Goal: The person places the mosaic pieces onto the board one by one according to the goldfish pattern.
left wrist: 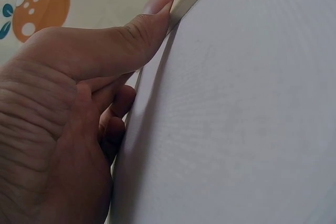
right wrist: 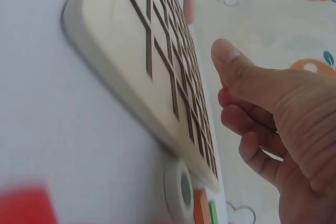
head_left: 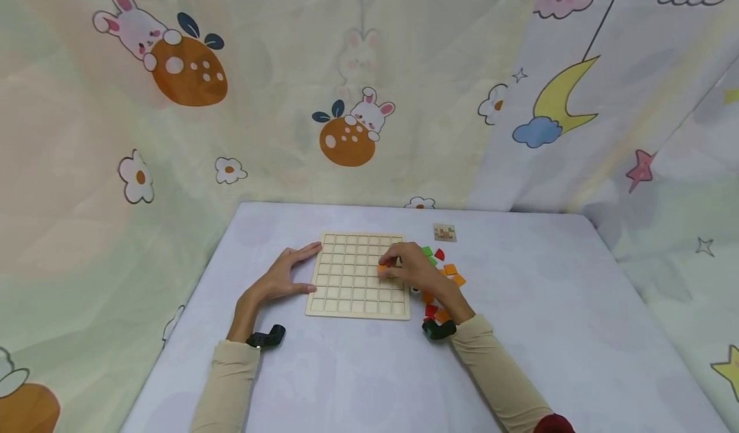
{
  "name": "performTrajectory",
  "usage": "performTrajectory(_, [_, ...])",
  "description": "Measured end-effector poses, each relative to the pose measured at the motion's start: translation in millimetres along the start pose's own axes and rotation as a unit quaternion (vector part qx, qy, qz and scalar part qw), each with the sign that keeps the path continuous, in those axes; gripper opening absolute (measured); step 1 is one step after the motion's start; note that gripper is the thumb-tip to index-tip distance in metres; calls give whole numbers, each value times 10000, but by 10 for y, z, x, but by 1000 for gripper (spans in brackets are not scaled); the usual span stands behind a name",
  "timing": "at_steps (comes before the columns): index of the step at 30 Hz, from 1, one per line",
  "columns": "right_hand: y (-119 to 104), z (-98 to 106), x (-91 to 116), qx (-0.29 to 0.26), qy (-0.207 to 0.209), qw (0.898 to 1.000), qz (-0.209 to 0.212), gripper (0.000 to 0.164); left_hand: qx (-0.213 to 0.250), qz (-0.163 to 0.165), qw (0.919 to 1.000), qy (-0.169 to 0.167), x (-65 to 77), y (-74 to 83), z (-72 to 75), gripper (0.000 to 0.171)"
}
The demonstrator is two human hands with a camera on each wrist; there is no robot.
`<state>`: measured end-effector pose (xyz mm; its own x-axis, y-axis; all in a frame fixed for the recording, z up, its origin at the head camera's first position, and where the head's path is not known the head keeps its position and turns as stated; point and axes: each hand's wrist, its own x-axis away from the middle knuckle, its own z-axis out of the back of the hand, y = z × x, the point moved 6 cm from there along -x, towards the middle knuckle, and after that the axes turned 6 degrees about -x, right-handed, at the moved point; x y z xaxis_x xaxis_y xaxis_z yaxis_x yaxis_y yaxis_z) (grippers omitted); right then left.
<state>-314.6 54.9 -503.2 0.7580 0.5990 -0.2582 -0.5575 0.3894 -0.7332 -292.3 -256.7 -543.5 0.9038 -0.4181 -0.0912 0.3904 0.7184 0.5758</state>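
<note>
A pale wooden board (head_left: 346, 292) with a grid of square recesses lies on the white-covered table. Along its left side, my left hand (head_left: 276, 282) is spread, thumb and fingertips at the edge. The left wrist view has that thumb (left wrist: 149, 17) against the board's side. Over the right part of the grid, my right hand (head_left: 416, 267) pinches a small orange tile (head_left: 382, 268) between thumb and fingers. Most of the tile is hidden by the fingers; in the right wrist view the hand (right wrist: 262, 103) is raised above the board surface.
Right of the board lie loose orange tiles (head_left: 451, 269), green tiles (head_left: 427, 251) and red pieces (head_left: 439, 254), partly under the right forearm. A white ring-shaped piece (right wrist: 179, 190) stands by the board's edge. Farther back is a small patterned card (head_left: 444, 232). A printed cloth hangs behind.
</note>
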Motion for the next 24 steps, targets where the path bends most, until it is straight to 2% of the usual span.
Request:
performTrajectory(6, [-88,-162,-112,-176,-212,9995,-149,18,90,30,10000,-11,-7,2,-16,100])
performTrajectory(16, [-252,-387,-273,3,-326,9993,191,18,142,31,9999,-3,-30,48,0,100])
performTrajectory(24, [-288,-556,-341,-188,-499,9986,-57,22,141,94,9998,-42,-9,43,10,101])
